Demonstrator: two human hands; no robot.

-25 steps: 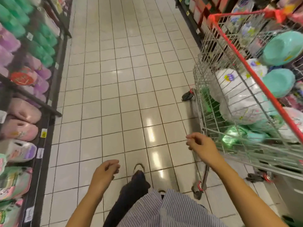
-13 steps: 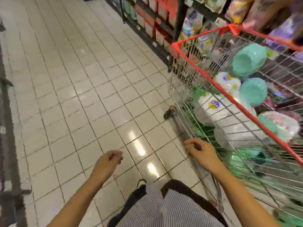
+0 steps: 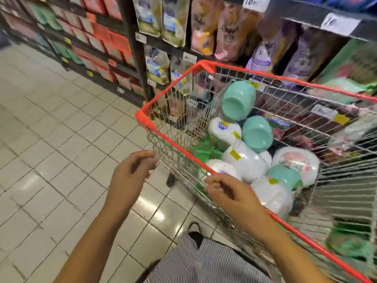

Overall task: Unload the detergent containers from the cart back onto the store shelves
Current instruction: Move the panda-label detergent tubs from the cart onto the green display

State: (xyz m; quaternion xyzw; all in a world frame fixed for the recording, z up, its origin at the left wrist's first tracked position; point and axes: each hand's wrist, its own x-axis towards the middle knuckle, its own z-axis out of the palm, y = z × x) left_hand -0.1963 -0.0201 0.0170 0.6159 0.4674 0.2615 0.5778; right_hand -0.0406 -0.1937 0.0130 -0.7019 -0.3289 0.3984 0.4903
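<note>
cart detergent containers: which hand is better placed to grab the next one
Right, probably. The right hand hovers at the red rim of the cart, beside the white containers; the left hand hangs outside the cart, over the floor tiles.

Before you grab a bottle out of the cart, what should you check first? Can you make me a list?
1. Hands free: left hand and right hand hold nothing. Ok.
2. Containers within reach: the white detergent containers lie piled in the cart, just past the right hand. Ok.
3. Top one free to lift: a teal-capped container sits highest with nothing over it. Ok.
4. Caps shut tight: too blurred. Cannot tell.
5. Room on the shelves: only rows of pouches show, and no gap is seen. Cannot tell.
</note>
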